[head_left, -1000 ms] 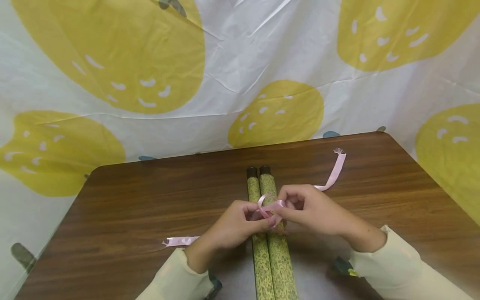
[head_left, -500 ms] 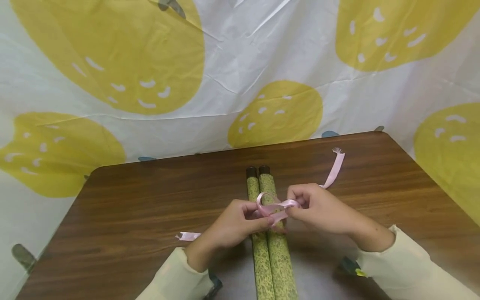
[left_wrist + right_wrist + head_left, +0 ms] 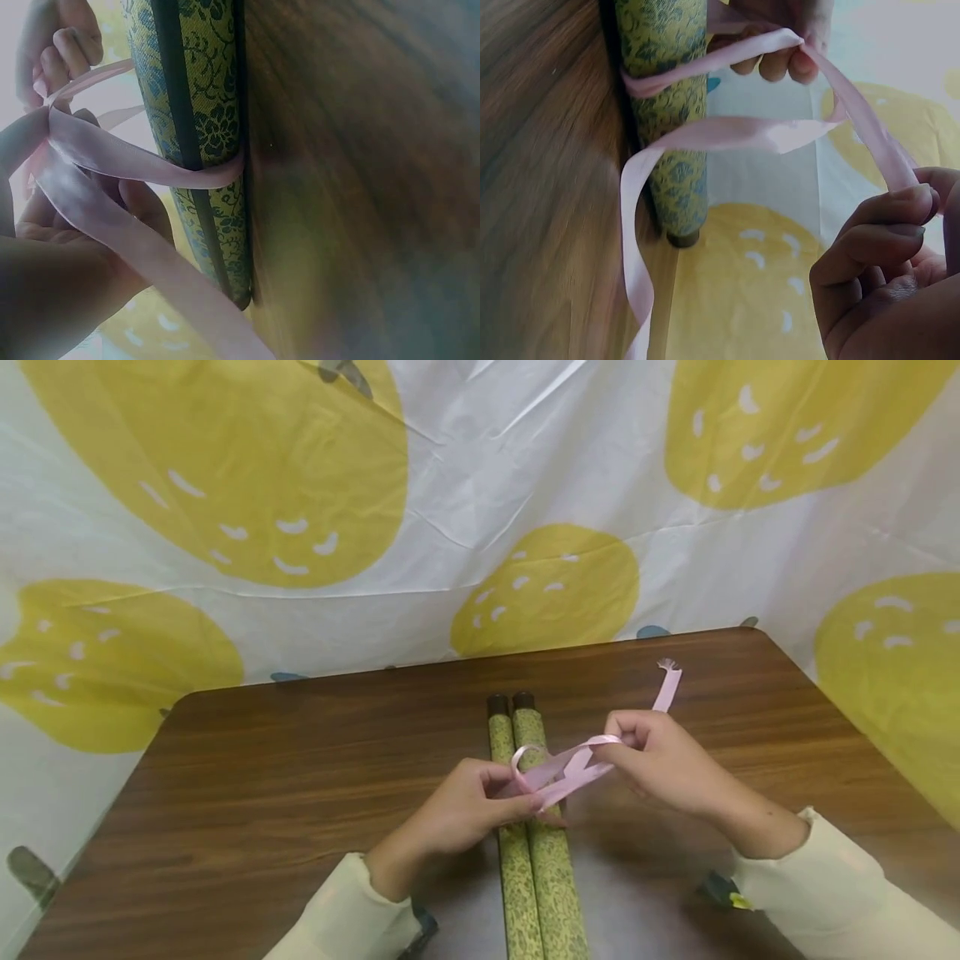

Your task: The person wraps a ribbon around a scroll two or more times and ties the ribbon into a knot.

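Two slim rolls (image 3: 551, 860) in green-gold patterned cloth with dark end knobs lie side by side, probably a scroll rolled from both ends. A pink ribbon (image 3: 558, 789) passes around them, as the left wrist view shows. Over the rolls, my left hand (image 3: 468, 806) pinches the ribbon where its strands cross, beside a small standing loop. Right of the rolls, my right hand (image 3: 667, 764) pinches a ribbon loop between thumb and curled fingers, holding it stretched away from the left hand. In the right wrist view, one ribbon tail (image 3: 636, 277) hangs down past the rolls.
The wooden table (image 3: 300, 760) extends to both sides of the rolls. A white cloth (image 3: 435, 468) with big yellow fruit shapes hangs behind and beside it. The ribbon's frayed end (image 3: 667, 685) lies toward the back right.
My right hand has moved right and slightly up, drawing the pink loop longer. The left hand has stayed nearly in place, and the ribbon tail at the left has slid out of sight behind the left wrist.
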